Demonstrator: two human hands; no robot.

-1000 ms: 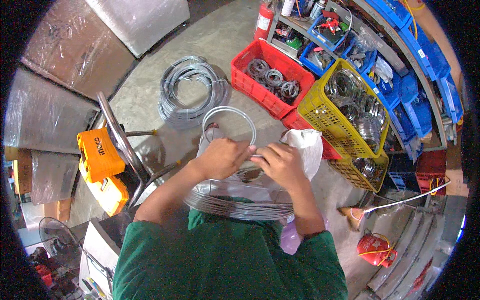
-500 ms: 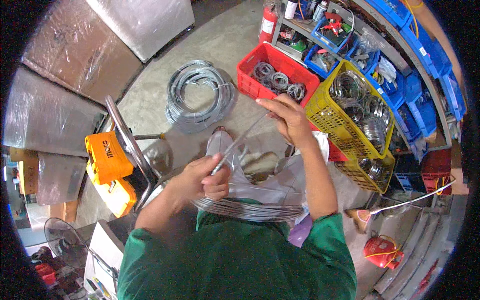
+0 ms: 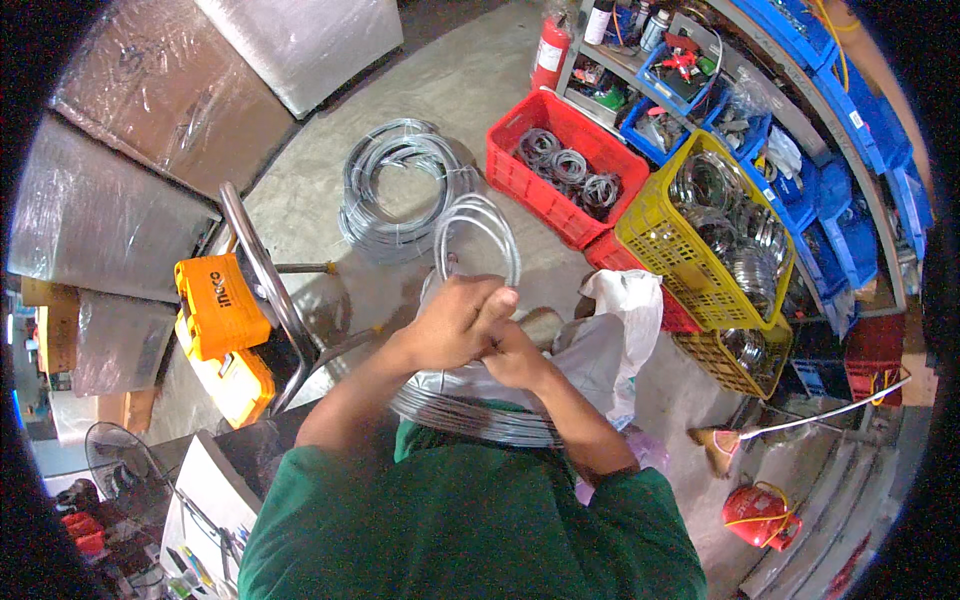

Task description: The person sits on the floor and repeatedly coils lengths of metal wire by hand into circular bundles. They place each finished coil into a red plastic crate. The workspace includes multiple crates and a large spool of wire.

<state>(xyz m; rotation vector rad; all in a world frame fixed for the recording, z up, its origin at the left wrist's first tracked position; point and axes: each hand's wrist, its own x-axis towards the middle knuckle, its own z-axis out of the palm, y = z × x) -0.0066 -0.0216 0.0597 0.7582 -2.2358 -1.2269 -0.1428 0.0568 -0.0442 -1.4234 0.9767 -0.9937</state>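
Observation:
Both hands meet in front of me over my lap. My left hand is closed around the lower end of a small looped coil of grey metal wire, whose loops stand up past the fingers. Pressed against it, my right hand also has its fingers closed at the base of the loops; the exact grip there is hidden. Across my lap, below the wrists, lies a larger coil of wire. A big coil of thick grey wire rests on the floor farther ahead.
Small wire coils fill a red crate and a yellow crate on the right, beside shelves of blue bins. Orange cases and a bent metal tube stand left. A white bag hangs near my right arm.
My right hand has come in from the upper right to meet the left. The wire stretched between them now shows as small loops above the fists. The view has shifted slightly.

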